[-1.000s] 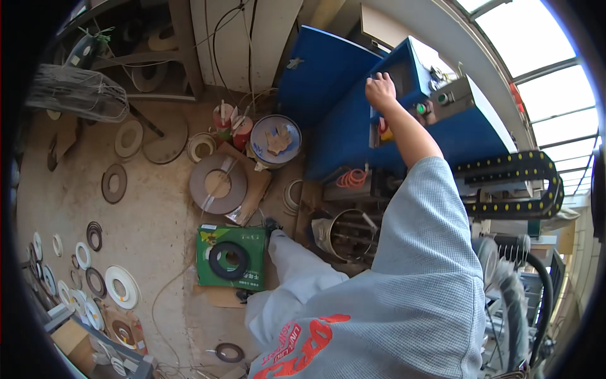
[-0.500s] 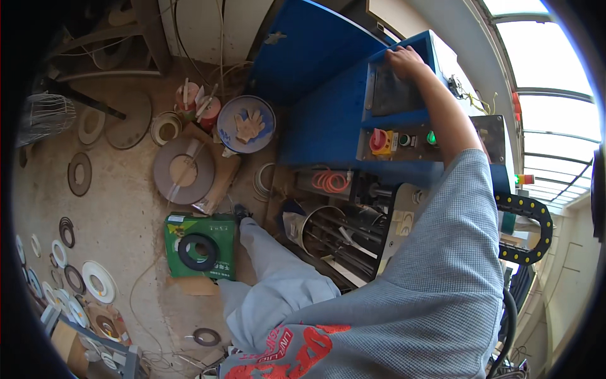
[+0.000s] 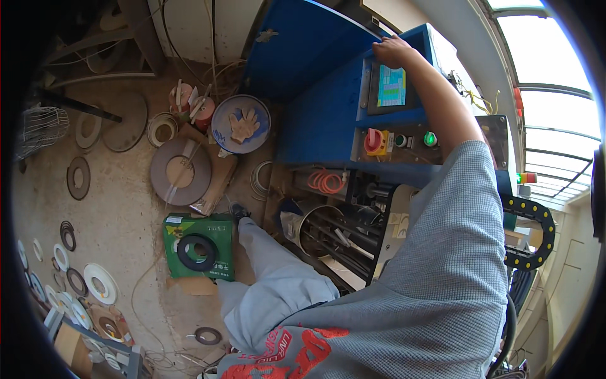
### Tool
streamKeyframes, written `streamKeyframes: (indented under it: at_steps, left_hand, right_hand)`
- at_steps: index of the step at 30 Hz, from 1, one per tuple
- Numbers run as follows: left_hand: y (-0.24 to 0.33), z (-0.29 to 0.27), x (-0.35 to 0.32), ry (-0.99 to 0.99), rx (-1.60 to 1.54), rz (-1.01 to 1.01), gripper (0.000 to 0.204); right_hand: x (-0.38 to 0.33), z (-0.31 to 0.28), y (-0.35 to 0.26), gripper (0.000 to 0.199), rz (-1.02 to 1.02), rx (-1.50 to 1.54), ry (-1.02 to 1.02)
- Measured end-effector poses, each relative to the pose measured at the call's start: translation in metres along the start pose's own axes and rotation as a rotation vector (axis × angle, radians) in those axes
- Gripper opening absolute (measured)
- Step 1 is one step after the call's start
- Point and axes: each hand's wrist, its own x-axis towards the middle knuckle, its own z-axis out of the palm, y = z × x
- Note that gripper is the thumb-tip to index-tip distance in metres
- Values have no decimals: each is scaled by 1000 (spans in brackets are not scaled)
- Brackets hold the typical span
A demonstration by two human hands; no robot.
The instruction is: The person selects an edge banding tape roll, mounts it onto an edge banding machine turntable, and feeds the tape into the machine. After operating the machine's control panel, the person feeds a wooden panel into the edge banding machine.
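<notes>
My right hand (image 3: pixel 392 52) is at the upper left corner of the blue control housing (image 3: pixel 413 45), its fingers curled at the housing's edge. Some fingertips are hidden there. Just below my hand, a lit touchscreen (image 3: pixel 391 86) sits recessed in the housing. Under the screen, a metal control panel (image 3: pixel 415 141) carries a red rotary switch (image 3: pixel 375 141) on a yellow plate and a green-lit button (image 3: pixel 430 139). A blue cabinet door (image 3: pixel 309 47) stands to the left of my fingers. My left hand does not show.
Left of the machine, a blue-and-white basin (image 3: pixel 242 124) holds a work glove (image 3: pixel 244 126). A green box (image 3: pixel 218 230) with a black ring on it lies near my foot. Several rings and rolls are spread over the floor. A black cable chain (image 3: pixel 548 230) curves at the right.
My right hand has shifted left along the top of the housing, and its fingers look more bunched. The screen, dark before, now shows a lit display.
</notes>
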Motion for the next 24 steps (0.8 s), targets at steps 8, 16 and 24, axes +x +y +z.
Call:
streamKeyframes:
  at_steps: [8, 16, 24]
  left_hand:
    - [26, 16, 25, -97, 45, -2, 35]
    - [46, 12, 37, -185, 104, -7, 36]
    - [-70, -106, -60, 251, -211, -22, 36]
  right_hand:
    - [1, 38, -3, 25, 13, 53, 90]
    - [0, 1, -1, 25, -30, 80, 36]
    - [-54, -150, -200, 37, -448, -26, 279]
